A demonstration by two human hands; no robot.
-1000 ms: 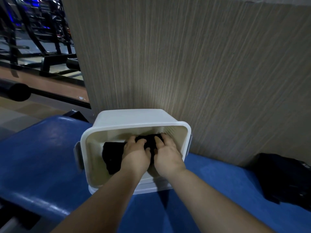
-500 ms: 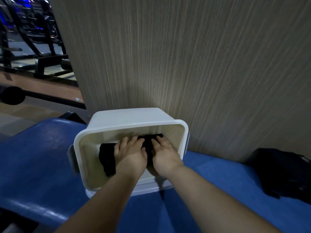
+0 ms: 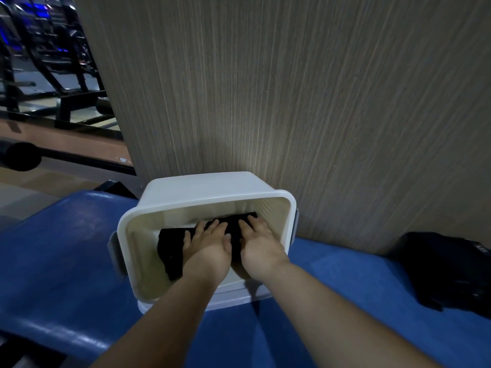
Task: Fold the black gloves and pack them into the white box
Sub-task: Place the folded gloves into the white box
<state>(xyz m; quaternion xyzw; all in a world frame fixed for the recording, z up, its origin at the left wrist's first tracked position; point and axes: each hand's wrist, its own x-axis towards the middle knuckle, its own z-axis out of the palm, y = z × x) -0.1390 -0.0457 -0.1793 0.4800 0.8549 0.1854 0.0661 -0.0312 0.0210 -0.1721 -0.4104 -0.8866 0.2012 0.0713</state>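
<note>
Atop gloves [image 3: 170,252] (in box [image 3: 199,187]): L hand [image 3: 207,251], R hand [image 3: 259,248].

No text, label or number can be read. At 3 o'clock, the black bag [image 3: 449,272] carries a faint pale mark near its top edge, too small to make out.

Blue bench [image 3: 66,261] holds white box [image 3: 202,187], perhaps bag [image 3: 451,269].

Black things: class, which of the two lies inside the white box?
The gloves, under the left hand and right hand; the bag lies outside the box, on the bench.
</note>
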